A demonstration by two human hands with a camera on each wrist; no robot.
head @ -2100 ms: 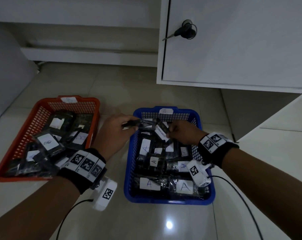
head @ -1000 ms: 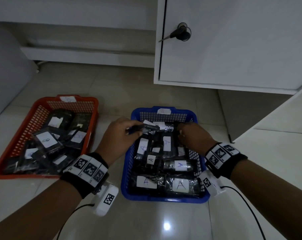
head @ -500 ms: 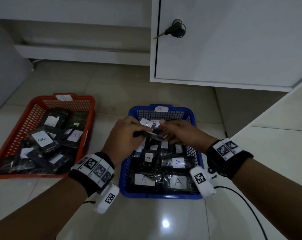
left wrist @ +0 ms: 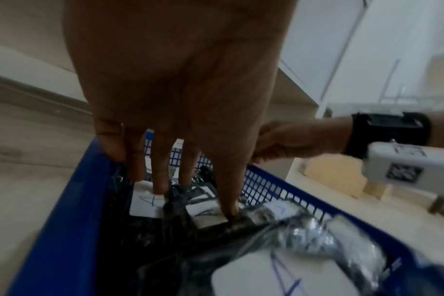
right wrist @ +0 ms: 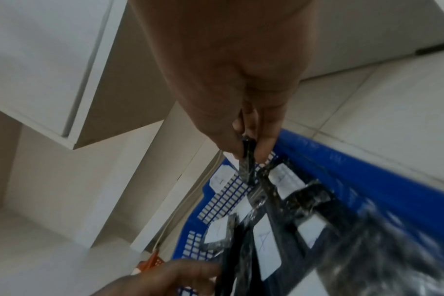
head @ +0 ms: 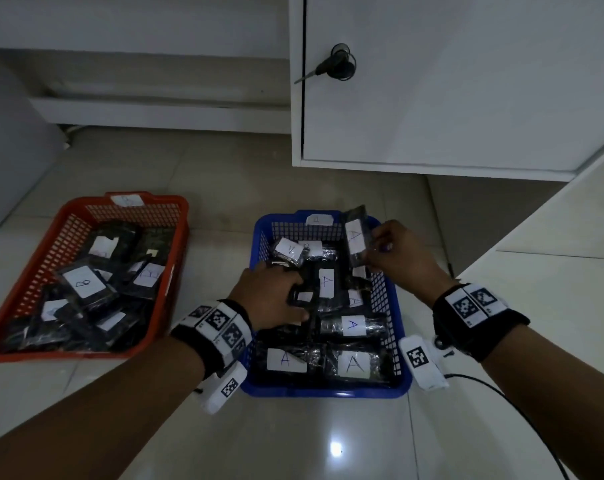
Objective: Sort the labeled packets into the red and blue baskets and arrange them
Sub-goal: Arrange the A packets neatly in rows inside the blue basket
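The blue basket (head: 328, 393) holds several black packets with white "A" labels (head: 352, 363). My right hand (head: 390, 251) pinches one "A" packet (head: 355, 239) by its edge and holds it upright over the basket's back right corner; the right wrist view shows the pinch of this hand (right wrist: 246, 144) on the packet (right wrist: 246, 170). My left hand (head: 276, 296) reaches into the basket's middle. In the left wrist view its fingers (left wrist: 160, 180) are straight and press on packets lying there. The red basket (head: 68, 355) at left holds several "B" packets (head: 86, 282).
Both baskets stand on a pale tiled floor. A white cabinet door with a key in its lock (head: 342, 65) hangs behind the blue basket. A white raised ledge (head: 553, 271) lies to the right. A black cable (head: 501, 403) trails from my right wrist.
Both hands were holding a packet together over the blue basket. Now the right hand has lifted it to the back right, and the left hand has dropped onto the packets in the basket.
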